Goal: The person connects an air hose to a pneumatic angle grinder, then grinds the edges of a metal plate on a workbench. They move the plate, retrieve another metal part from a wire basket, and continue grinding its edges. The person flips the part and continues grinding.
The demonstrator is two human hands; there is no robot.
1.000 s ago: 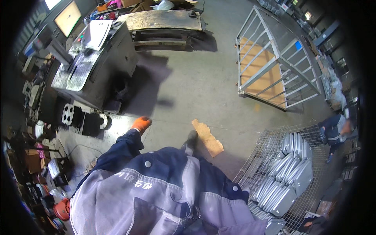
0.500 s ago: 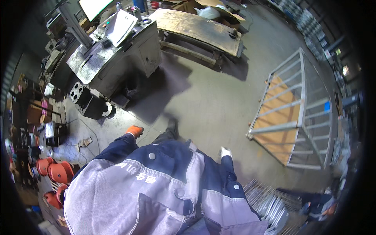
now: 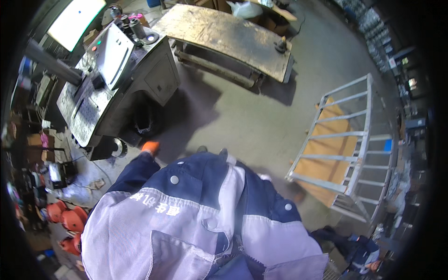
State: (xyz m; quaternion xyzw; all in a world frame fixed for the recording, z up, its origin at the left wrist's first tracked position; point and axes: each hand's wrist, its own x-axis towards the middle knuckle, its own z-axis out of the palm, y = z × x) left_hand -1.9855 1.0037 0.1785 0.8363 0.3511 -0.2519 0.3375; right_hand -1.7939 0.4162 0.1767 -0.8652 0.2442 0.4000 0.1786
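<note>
My left hand (image 3: 150, 147), in an orange glove, hangs low beside the near side of a metal work desk (image 3: 95, 114). Its fingers are too small and blurred to show whether they are closed, and I make out nothing in them. Below the desk corner, close to that hand, is a round dark flange with a pale ring (image 3: 120, 148). Only a pale sliver of my right hand (image 3: 265, 177) seems to show past the jacket; the sleeve and jacket hide the rest.
A lit screen (image 3: 77, 21) and a white control panel (image 3: 114, 56) stand on the desk. Ahead is a low worn table (image 3: 224, 35). To the right stands a grey metal rack frame (image 3: 357, 163). Orange-red round parts (image 3: 72, 219) lie at left; another person (image 3: 359, 252) is at lower right.
I have moved forward; the desk and low table now sit nearer. The block with round holes has slipped from sight under the desk corner. My right hand has swung back, mostly behind the jacket.
</note>
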